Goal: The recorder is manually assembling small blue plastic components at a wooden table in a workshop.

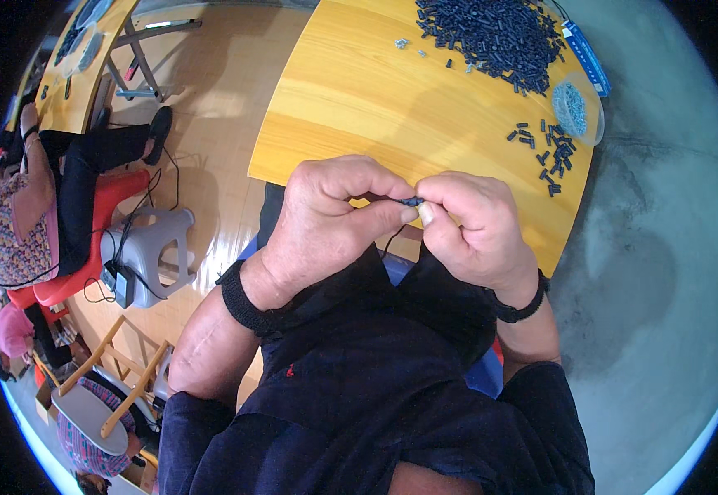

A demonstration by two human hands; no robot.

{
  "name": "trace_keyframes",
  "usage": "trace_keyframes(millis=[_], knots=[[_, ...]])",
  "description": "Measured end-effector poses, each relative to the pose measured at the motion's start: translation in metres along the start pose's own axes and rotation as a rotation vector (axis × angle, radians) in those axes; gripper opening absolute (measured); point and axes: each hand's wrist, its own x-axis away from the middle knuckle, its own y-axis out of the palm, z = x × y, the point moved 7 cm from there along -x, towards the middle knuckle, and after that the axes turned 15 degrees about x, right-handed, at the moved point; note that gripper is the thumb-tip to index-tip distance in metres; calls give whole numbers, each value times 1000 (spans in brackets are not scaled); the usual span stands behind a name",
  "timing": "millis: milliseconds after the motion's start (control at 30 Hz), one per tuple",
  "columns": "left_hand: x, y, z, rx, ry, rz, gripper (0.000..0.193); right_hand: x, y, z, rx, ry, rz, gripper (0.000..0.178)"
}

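In front of my body, just off the table's near edge, both my hands meet at one small dark cylindrical piece (411, 201). My left hand (334, 202) pinches it between thumb and forefinger. From the other side, my right hand (474, 219) grips its end, thumb and forefinger closed. Most of the piece is hidden by fingertips. At the far right of the table lies a large heap of small black cylindrical pieces (499, 41). A looser group of the same black pieces (559, 157) is spread nearer to me on the right.
The yellow wooden table (351, 99) has a clear tub of small light-blue pieces (571, 109) and a blue box (586, 58) at its right edge. Small silvery bits (401, 44) lie near the heap. A grey stool (153, 252) and a seated person (29, 214) are at left.
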Motion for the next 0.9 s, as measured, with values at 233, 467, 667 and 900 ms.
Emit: trace_keyframes(millis=[233,467,667,900], knots=[[-4,1,-13,-36,-43,37,12,13,5,22,-280,250,-32,8],[3,-6,-52,116,-217,28,36,29,32,59,-540,585,-194,17],[-12,-34,-61,-331,-97,118,45,46,-12,135,263,482,75,14],[-49,-44,-51,-866,206,294,47,69,-52,191,732,579,129,14]])
